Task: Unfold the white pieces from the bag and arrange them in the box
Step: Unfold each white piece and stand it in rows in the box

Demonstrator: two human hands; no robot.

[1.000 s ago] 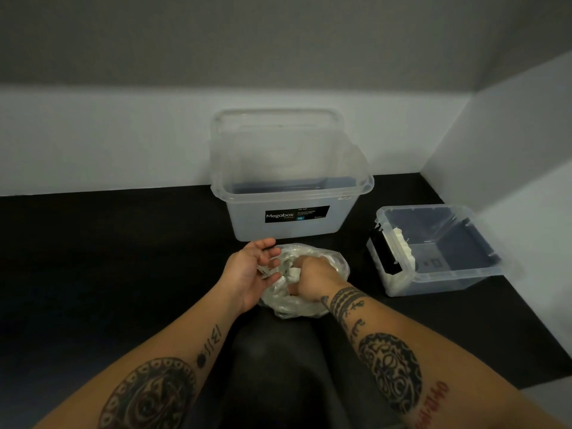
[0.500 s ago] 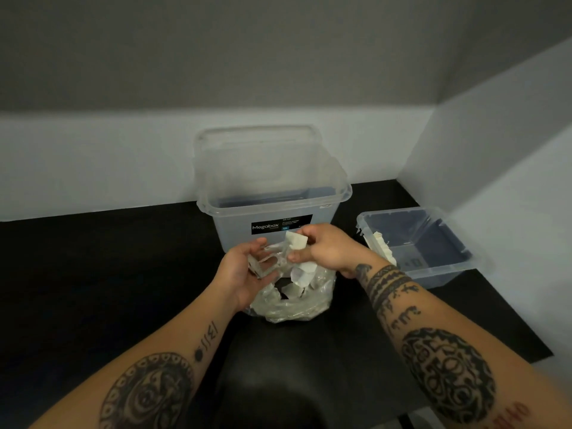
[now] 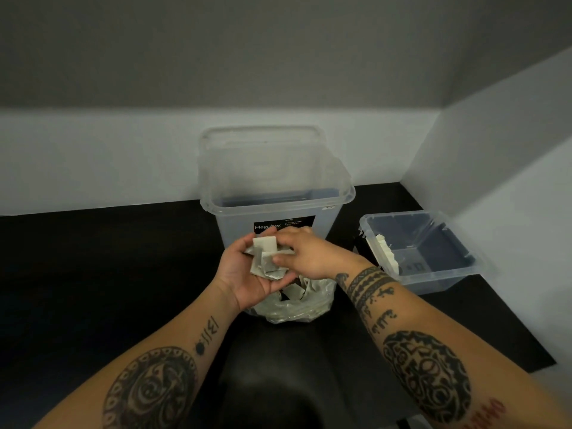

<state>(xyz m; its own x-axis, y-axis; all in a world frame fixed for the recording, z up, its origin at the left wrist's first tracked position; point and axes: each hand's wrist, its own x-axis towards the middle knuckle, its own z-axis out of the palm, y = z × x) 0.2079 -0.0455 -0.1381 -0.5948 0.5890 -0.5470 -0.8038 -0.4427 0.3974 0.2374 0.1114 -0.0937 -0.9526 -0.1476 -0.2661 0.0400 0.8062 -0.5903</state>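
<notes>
Far left, the black bench carries nothing I need. Moving in, my left grip is turned palm up and cupped, fingers and thumb curled round a small bunch of folded white pieces. It acts as a holding tray, so I don't have to dive into the bag for each one. My right grip comes in over the top, thumb and fingertips pinching one piece in that bunch, probably to peel it free and open it out.

Right underneath sits the clear plastic bag, slumped on the bench with its mouth open and more pieces showing inside. I'm working directly above it, so anything I drop should fall back in. Behind my hands stands the tall clear tub with its black label; I can't see anything in it.

Over to the right is the low clear box, with a row of white pieces already stood along its left wall. That looks like the target, an easy reach for my right grip. Early days, I'd say.
</notes>
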